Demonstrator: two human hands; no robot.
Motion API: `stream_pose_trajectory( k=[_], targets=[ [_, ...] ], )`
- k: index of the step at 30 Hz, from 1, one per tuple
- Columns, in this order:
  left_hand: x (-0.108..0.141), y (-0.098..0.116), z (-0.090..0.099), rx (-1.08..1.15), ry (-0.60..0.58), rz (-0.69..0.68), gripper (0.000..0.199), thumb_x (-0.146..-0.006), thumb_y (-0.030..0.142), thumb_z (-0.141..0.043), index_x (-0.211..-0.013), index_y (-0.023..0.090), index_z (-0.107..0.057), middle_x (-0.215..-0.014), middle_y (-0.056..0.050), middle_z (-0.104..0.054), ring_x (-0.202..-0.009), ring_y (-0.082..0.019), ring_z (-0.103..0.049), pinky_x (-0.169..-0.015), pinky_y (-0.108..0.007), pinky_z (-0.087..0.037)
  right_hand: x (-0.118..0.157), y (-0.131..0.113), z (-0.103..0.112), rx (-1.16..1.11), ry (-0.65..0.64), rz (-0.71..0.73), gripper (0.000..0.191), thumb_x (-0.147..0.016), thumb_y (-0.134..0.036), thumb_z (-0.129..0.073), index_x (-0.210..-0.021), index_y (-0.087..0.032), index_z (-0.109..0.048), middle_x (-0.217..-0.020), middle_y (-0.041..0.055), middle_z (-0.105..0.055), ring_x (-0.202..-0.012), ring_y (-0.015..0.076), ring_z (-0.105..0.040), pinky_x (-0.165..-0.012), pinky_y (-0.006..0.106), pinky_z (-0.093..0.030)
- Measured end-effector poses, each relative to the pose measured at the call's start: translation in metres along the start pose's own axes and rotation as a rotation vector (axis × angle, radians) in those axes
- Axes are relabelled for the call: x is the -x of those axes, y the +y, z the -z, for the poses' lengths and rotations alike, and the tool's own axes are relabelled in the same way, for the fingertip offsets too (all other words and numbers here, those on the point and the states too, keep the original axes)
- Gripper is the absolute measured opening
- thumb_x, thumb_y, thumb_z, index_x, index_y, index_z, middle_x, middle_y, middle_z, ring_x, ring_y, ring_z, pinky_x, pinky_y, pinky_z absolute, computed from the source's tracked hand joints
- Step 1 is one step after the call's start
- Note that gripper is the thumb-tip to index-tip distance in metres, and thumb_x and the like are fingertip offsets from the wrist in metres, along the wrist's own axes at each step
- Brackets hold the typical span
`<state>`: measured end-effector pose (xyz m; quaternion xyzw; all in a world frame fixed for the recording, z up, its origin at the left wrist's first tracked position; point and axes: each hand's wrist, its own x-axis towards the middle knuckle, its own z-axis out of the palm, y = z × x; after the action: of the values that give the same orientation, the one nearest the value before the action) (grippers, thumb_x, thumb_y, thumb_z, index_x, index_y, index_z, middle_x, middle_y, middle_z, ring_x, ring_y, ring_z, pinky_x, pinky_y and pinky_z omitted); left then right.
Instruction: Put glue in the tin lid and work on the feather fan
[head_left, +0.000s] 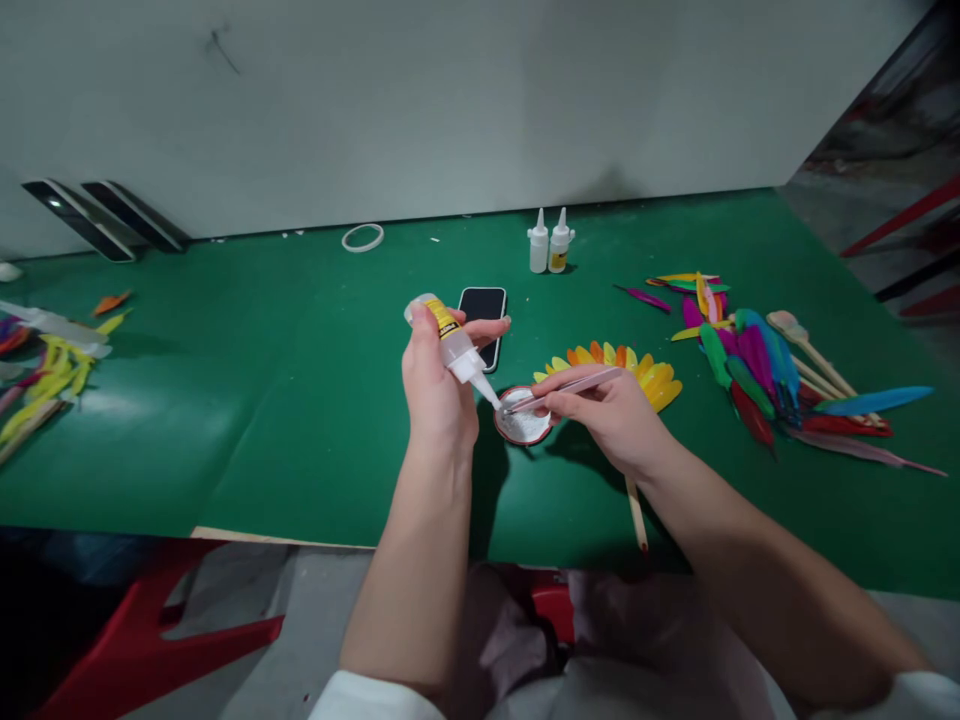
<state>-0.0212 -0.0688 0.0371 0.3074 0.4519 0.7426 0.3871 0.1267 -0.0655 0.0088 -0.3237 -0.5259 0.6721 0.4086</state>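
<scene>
My left hand (439, 360) is closed around a glue bottle (454, 345) with a yellow label, tilted so its nozzle points down to the right. The nozzle tip is at a small round dish (523, 428) with a red rim and a whitish inside. In my right hand (611, 410) a pair of tweezers (574, 386) is pinched, its tips over the dish close to the nozzle. Whether the tips hold anything is too small to tell. Behind my right hand lies a fan of yellow and orange feathers (658, 383), with a wooden stick (637, 515) below it.
A phone (487, 302) lies just behind the dish. Two small glue bottles (538, 248) stand near the wall. Colourful feathers (757, 355) and wooden sticks (817, 365) are piled at the right. More feathers (64, 370) lie far left, and a white ring (363, 238) at the back.
</scene>
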Motion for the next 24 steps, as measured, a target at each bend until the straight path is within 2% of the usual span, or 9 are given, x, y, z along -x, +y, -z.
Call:
stream_pose_trajectory(
  k=[6,14,24],
  targets=[
    [0.0016,-0.002,-0.0014,-0.011,-0.009,-0.023,0.044,-0.081,0.062,-0.039,-0.078,0.019,-0.05,-0.061,-0.004,-0.067,-0.089,-0.023,-0.065,-0.085,-0.04,-0.045,0.0006,0.0,-0.0016,0.007,-0.015,-0.002,0.011,-0.067,-0.03,-0.073,-0.076,-0.024,-0.073,-0.072,0.0008,-0.071,-0.064,0.0132,-0.063,-0.058,0.024,-0.048],
    [0.0027,-0.0009,-0.0013,-0.022,0.012,-0.019,0.044,-0.08,0.062,-0.041,-0.079,0.02,-0.051,-0.065,-0.005,-0.067,-0.101,-0.025,-0.061,-0.087,-0.04,-0.043,-0.0003,-0.0005,-0.0004,0.043,0.024,-0.002,0.015,-0.065,-0.033,-0.074,-0.075,-0.023,-0.073,-0.071,0.0023,-0.071,-0.063,0.015,-0.063,-0.057,0.027,-0.048],
    [0.0021,-0.0014,-0.0019,-0.033,0.009,-0.025,0.045,-0.079,0.064,-0.041,-0.082,0.02,-0.051,-0.067,-0.004,-0.068,-0.095,-0.024,-0.063,-0.085,-0.038,-0.044,-0.0003,-0.0013,-0.001,0.002,0.017,0.004,0.013,-0.066,-0.031,-0.074,-0.075,-0.022,-0.073,-0.07,0.0017,-0.071,-0.061,0.0125,-0.062,-0.056,0.024,-0.047]
  ],
)
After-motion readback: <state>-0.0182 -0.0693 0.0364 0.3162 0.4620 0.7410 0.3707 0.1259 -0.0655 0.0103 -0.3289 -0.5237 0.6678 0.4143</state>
